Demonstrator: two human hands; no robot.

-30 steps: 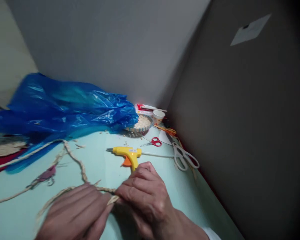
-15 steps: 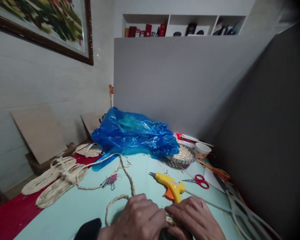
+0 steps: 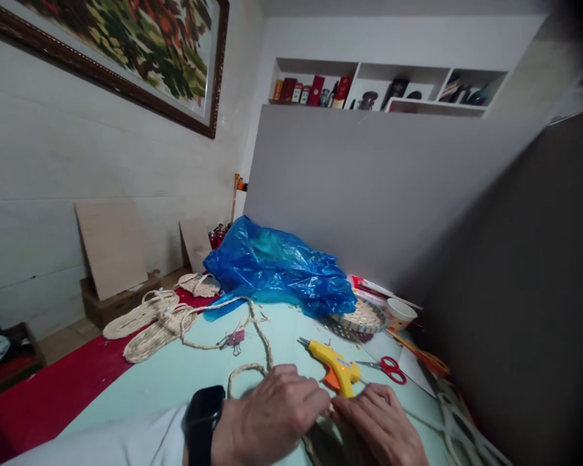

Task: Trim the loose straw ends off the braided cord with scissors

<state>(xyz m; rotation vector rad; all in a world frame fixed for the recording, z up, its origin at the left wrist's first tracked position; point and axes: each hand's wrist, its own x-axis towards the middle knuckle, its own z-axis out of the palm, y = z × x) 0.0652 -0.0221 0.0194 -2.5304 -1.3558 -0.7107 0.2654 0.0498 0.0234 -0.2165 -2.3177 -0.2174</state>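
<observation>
My left hand [image 3: 276, 411], with a black watch [image 3: 206, 414] on its wrist, has its fingers curled around a braided straw cord [image 3: 270, 355]. My right hand [image 3: 381, 424] is closed too, its fingertips close to the left ones, pinching the same braid at the bottom of the view. What lies beneath the palms is mostly hidden. From the left hand the cord loops on the pale green mat and runs back towards a pink binder clip [image 3: 236, 338]. Just beyond the right hand lies a yellow hot glue gun [image 3: 335, 366] with an orange trigger.
Red-handled scissors [image 3: 391, 369] lie right of the glue gun, with large grey shears [image 3: 461, 421] nearer. Woven straw sandals [image 3: 158, 330] rest at the left. Behind are a crumpled blue plastic bag [image 3: 282, 268], a woven basket [image 3: 366, 316] and a paper cup [image 3: 400, 314].
The camera view has tilted and shifted, so the table things sit further right and lower. Both hands stay closed on the braid, and more of the left forearm shows.
</observation>
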